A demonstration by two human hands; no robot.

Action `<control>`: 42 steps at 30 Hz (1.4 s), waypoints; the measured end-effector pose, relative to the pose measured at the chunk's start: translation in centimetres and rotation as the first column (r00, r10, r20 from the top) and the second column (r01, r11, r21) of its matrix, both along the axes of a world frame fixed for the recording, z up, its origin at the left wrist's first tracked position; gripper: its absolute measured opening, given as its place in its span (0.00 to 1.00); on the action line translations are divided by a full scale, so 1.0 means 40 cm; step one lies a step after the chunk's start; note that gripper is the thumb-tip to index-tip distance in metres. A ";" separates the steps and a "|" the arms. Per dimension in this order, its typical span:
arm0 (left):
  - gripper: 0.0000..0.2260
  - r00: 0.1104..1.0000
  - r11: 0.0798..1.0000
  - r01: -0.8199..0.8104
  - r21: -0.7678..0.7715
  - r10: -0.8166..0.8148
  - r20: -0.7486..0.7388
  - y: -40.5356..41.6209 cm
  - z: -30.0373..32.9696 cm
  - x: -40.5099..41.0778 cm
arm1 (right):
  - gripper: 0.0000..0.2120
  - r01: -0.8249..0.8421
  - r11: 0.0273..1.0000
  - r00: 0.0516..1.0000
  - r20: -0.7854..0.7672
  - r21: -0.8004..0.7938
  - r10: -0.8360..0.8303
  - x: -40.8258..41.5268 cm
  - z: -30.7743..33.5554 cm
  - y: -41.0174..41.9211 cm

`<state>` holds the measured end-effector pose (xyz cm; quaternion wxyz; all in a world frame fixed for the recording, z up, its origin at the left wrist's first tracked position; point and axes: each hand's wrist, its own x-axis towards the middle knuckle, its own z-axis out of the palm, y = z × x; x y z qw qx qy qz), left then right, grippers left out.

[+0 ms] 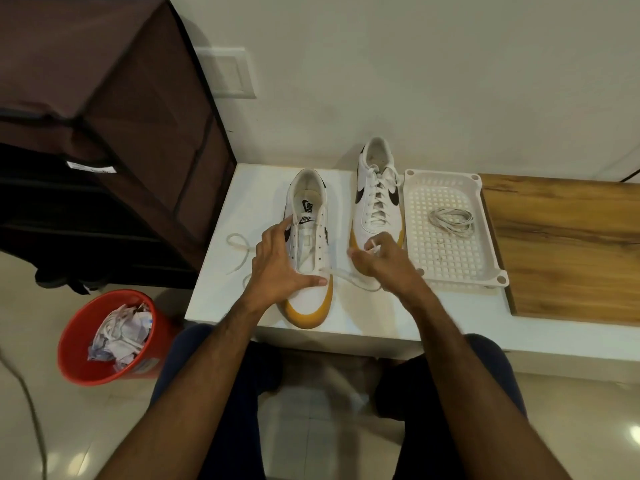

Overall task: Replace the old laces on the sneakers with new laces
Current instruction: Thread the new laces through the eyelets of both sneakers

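On white table (242,188), unlaced sneaker (308,237), yellow-toed, white lace (239,252) trailing.

Two sneakers (308,244) (378,192), two laces (242,251) (452,220), one tray (485,237), one red bin (79,327), two hands (280,265) (384,261).

Dim, warm indoor light from above. Soft shadows beneath forearms. Mild glare on floor tiles (52,455). Wide-angle bending at edges; lower centre smeared, blurry. Overall slightly soft.

The sneakers (308,237) look smooth and leathery, with flat woven laces (239,251). The tray (446,237) is perforated plastic. The desk (568,244) shows matt wood grain.
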<state>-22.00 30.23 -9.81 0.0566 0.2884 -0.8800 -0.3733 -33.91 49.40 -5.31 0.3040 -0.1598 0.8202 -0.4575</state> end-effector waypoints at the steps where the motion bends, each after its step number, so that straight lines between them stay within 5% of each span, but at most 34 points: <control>1: 0.57 1.000 1.000 0.006 -0.014 -0.006 -0.007 0.003 0.002 0.000 | 0.16 -0.083 0.994 0.995 -0.057 0.076 0.088 0.011 -0.012 -0.014; 4: 0.56 0.999 0.999 0.035 -0.038 -0.037 -0.039 0.005 0.004 0.003 | 0.17 -0.284 0.939 0.940 -0.135 0.193 0.312 0.030 -0.042 -0.050; 9: 0.50 0.989 0.985 0.147 -0.094 -0.148 -0.001 -0.009 0.007 0.013 | 0.07 -0.362 0.896 0.887 -0.202 0.256 0.416 0.031 -0.060 -0.066; 11: 0.48 0.988 0.981 0.152 -0.121 -0.148 0.044 -0.011 0.013 0.011 | 0.06 -0.438 0.898 0.897 -0.093 -0.049 0.433 0.026 -0.033 -0.052; 13: 0.48 0.989 0.983 0.140 -0.116 -0.135 0.052 -0.011 0.016 0.011 | 0.06 -0.316 0.842 0.913 0.102 -0.437 0.395 0.010 0.002 -0.025; 16: 0.49 0.991 0.984 0.129 -0.125 -0.124 0.048 -0.010 0.011 0.011 | 0.06 -0.067 0.795 0.920 0.271 -0.603 0.283 -0.016 0.011 -0.004; 21: 0.48 0.989 0.988 0.149 -0.045 -0.149 0.016 -0.029 0.003 0.017 | 0.11 0.060 0.894 0.976 0.216 -0.445 0.042 -0.002 -0.011 -0.018; 25: 0.22 0.992 0.989 0.094 0.116 -0.103 0.073 -0.068 0.016 0.061 | 0.13 0.121 0.859 0.952 0.304 -0.498 0.042 0.012 0.000 -0.020; 28: 0.07 0.954 0.981 0.193 0.033 -0.196 0.226 -0.059 0.024 0.086 | 0.13 0.159 0.867 0.941 0.339 -0.471 0.012 0.023 -0.002 -0.028; 32: 0.13 0.935 0.974 0.211 -0.086 -0.175 0.310 -0.039 0.072 0.096 | 0.13 0.160 0.936 0.941 0.334 -0.314 -0.049 0.045 0.020 -0.038; 36: 0.17 0.982 0.995 0.062 0.077 -0.074 0.171 -0.050 0.185 0.107 | 0.16 0.124 0.964 0.962 0.266 -0.234 -0.059 0.036 0.089 -0.028; 42: 0.19 0.985 0.983 0.088 0.162 -0.061 -0.164 -0.075 0.436 0.117 | 0.19 0.010 0.987 1.000 0.015 -0.159 -0.007 0.035 0.285 -0.021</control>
